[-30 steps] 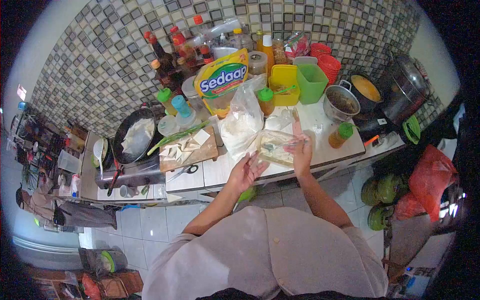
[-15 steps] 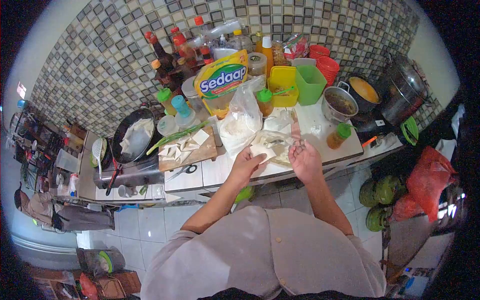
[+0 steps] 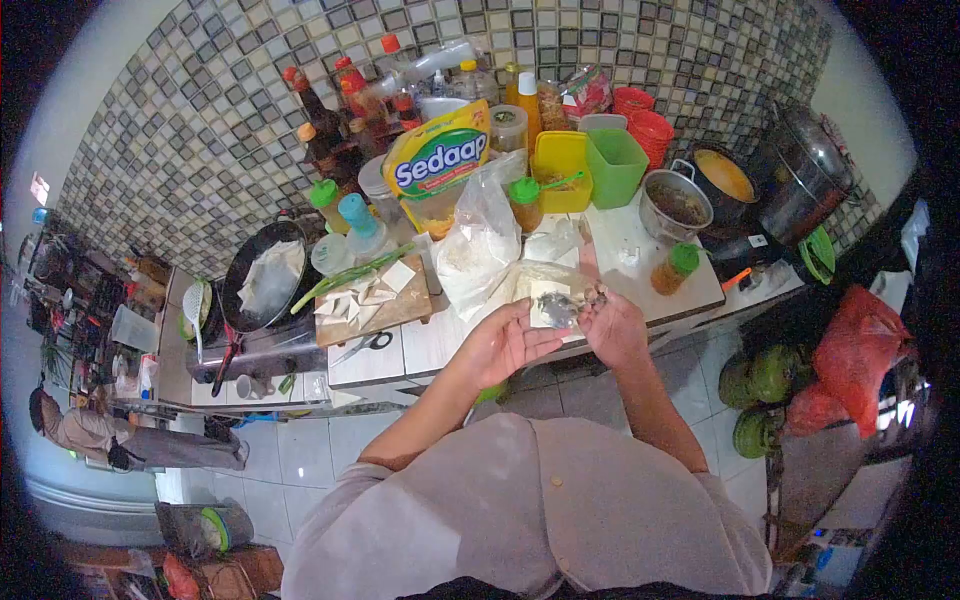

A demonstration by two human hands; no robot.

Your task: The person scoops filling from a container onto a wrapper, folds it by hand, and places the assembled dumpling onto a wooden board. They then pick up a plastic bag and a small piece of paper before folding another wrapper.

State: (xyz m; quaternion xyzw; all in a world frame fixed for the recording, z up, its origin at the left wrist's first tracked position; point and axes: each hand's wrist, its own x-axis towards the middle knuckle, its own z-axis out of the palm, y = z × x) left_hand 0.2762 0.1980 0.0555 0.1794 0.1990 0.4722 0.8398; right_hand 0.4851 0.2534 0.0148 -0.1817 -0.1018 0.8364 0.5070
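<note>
My left hand [image 3: 505, 345] is palm up at the counter's front edge, fingers stretched out under a pale square wrapper sheet [image 3: 540, 290]. Dark, greyish filling shows over the sheet, blurred. Fingers pinched together, my right hand [image 3: 615, 328] grips what looks like a small spoon [image 3: 562, 316], its shiny end over the sheet. Behind both hands lies a crumpled clear plastic bag [image 3: 510, 280]. A tall plastic bag of white powder [image 3: 478, 255] stands left of it. Cut pale pieces [image 3: 355, 300] and spring onions [image 3: 345, 280] lie on a wooden board [image 3: 415, 305].
A black pan [image 3: 235, 300] with pale sheets sits on the stove at left. Scissors [image 3: 375, 342] lie by the board. A green-capped jar [image 3: 678, 268] and a metal pot [image 3: 675, 205] stand right. Bottles line the tiled wall. Another person [image 3: 90, 425] is at far left.
My left hand has opened from a thumb pinch to outstretched fingers, and the sheet now shows farther right. The spoon's end has come down over it. The other person's legs have shifted.
</note>
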